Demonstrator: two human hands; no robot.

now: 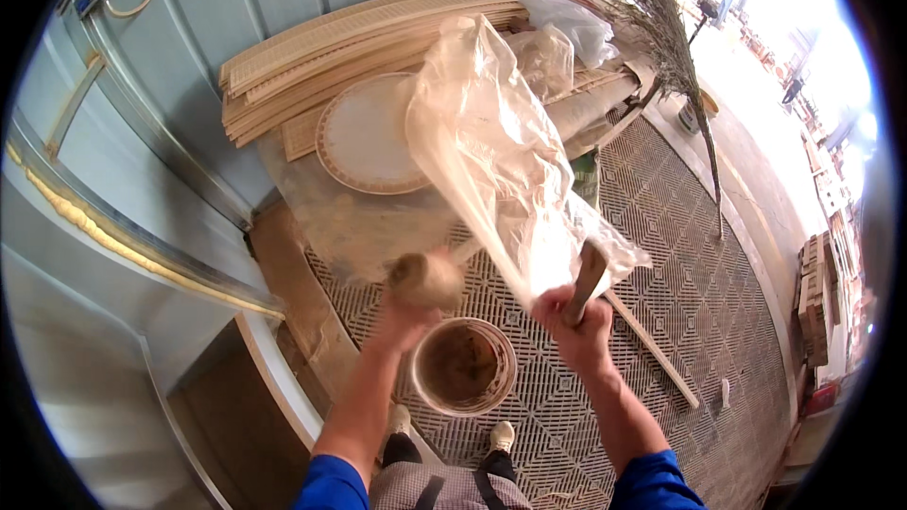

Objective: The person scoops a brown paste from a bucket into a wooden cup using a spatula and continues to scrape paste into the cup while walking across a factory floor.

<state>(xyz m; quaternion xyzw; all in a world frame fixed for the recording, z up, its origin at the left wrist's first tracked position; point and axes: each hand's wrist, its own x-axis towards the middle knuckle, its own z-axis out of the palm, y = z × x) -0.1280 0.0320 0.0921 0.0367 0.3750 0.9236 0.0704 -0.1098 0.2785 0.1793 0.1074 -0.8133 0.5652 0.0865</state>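
Right hand (pixel 578 314): lower centre, clamped on a wooden stick (pixel 588 276) and the neck of a clear plastic sheet (pixel 491 156)
Left hand (pixel 416 297): blurred, closed round a brownish lump (pixel 427 276)
Bucket (pixel 463 365): below both hands, on the grid floor (pixel 690 283)
Risk: the billowing sheet could hide the bucket or snag the stacked wooden strips (pixel 340 47), upper centre
Risk: the lump might miss the bucket

1 bucket (pixel 463 366), 1 plastic sheet (pixel 491 151), 1 round plate (pixel 367 144), 1 broom (pixel 673 47)
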